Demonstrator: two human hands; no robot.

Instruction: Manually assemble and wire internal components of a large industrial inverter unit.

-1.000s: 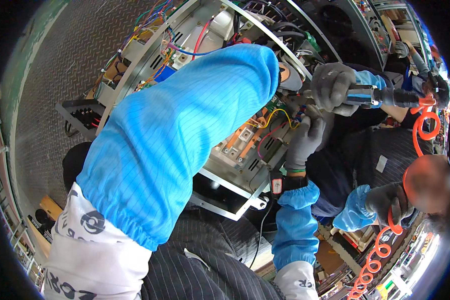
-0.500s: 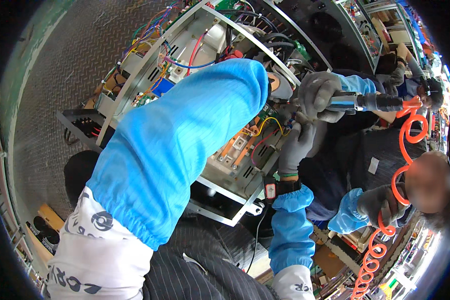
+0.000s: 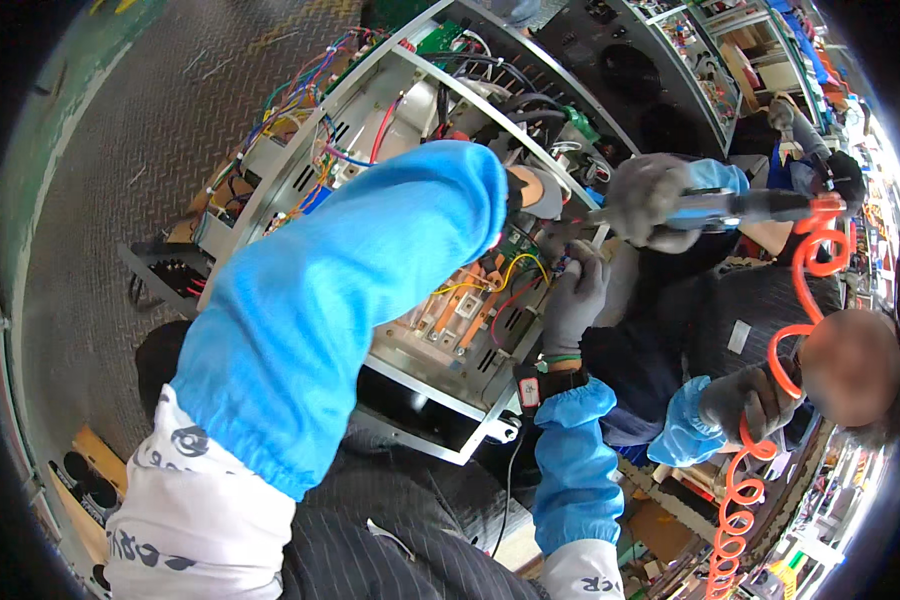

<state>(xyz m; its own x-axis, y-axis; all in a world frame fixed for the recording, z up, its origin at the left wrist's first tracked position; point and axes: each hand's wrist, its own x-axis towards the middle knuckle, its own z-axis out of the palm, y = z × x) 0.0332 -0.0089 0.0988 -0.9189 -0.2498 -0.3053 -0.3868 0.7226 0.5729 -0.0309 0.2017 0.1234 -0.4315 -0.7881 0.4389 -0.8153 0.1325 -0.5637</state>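
My left arm, in a blue oversleeve, reaches across an open metal chassis [image 3: 440,385]. My left hand [image 3: 544,193], in a grey glove, is at the chassis's right side rail; its fingers are hidden from view. At the lower right of that rail is my right hand [image 3: 576,300], grey-gloved with a black wrist strap [image 3: 560,380]. Its fingertips are pinched together beside a yellow wire [image 3: 526,258] and a green board; what they hold is too small to make out. Just above it, a co-worker's gloved hand [image 3: 652,198] grips an air screwdriver [image 3: 735,207], its tip pointing toward the rail.
An orange coiled hose [image 3: 805,255] runs from the screwdriver past the co-worker's other gloved hand [image 3: 745,405]. Loose coloured wires [image 3: 290,110] hang over the chassis's far left side. Another dark cabinet [image 3: 610,70] stands behind. Patterned metal floor [image 3: 150,150] lies left.
The co-worker's hand and screwdriver have separated slightly from my right hand, and the screwdriver's tip now shows. The whole view has shifted a little. My hands stay at the same rail.
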